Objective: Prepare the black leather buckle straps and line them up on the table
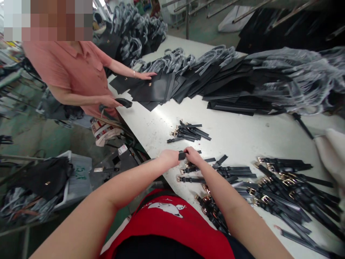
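1. A white tabletop (242, 136) was shown, running from the near edge to the far end of the room.
2. Flat black bag panels (229, 82) with wrapped handles were seen piled along its far side. A co-worker's hand (147, 75) was laid on the nearest panel.
3. A loose heap of buckled straps (283, 194), black with gold-coloured buckles, was spread at the near right.
4. A small bundle (188, 132) of similar straps was laid apart, near the middle of the tabletop.
5. The left hand (168, 157) and right hand (193, 155) were brought together just above the tabletop, near its front edge. The grip of each was pressed together, pinching one end of the same strap piece (182, 155).
6. The strap piece was judged light, thin and pliable, likely to bend rather than break. A faintly smooth surface was assumed, so a fingertip pinch at each end, as pictured, was judged the best hold.
7. The strap piece was seen as a short, narrow, dark band held between the two hands. Most of it was hidden by the fingers, and no buckle could be made out on it.
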The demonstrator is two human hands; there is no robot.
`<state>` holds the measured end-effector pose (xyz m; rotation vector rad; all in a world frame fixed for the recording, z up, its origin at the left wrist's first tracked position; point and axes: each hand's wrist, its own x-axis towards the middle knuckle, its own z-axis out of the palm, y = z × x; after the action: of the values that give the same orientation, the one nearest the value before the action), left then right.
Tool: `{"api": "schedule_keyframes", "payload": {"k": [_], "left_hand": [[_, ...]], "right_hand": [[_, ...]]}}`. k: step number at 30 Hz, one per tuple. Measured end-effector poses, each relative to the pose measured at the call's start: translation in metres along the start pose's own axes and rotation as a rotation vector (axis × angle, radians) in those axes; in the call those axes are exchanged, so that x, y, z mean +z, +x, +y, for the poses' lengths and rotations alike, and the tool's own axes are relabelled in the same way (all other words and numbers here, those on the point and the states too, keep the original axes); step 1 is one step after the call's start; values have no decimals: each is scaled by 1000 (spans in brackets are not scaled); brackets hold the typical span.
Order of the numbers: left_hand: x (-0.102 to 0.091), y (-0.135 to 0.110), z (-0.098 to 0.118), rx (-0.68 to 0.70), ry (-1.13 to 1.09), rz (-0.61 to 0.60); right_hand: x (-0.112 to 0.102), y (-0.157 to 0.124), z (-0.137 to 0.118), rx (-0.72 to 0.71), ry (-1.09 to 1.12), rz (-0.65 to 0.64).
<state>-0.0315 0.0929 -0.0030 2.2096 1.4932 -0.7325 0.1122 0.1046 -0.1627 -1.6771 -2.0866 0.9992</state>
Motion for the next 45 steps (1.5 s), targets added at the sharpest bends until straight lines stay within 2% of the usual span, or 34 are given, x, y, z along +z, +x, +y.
{"api": "schedule_keyframes", "payload": {"k": [3, 7, 10, 13, 19, 30, 34, 39, 42, 45], "left_hand": [[9, -5, -8, -29, -64, 14], [28, -32, -47, -170, -100, 31], [42, -55, -67, -181, -89, 27], [49, -60, -62, -127, -87, 27], [43, -34, -40, -96, -109, 97], [40, -33, -48, -100, -137, 66], [45, -50, -65, -119, -184, 90], [57, -84, -73, -153, -214, 85], [63, -97, -71, -122, -208, 79], [65, -97, -67, -92, -199, 77]], "right_hand": [[-1, 0, -1, 13, -26, -8], [0, -1, -2, 9, -64, -37], [2, -2, -3, -21, -76, -48], [6, -2, -3, -34, -96, -44], [8, 1, -2, -9, -132, -56], [2, 0, -8, 4, -195, -97], [2, -2, -16, -2, -304, -88], [4, -17, -32, -121, -503, -63], [5, -28, -29, -106, -433, -74], [5, -35, -17, -104, -256, -70]]}}
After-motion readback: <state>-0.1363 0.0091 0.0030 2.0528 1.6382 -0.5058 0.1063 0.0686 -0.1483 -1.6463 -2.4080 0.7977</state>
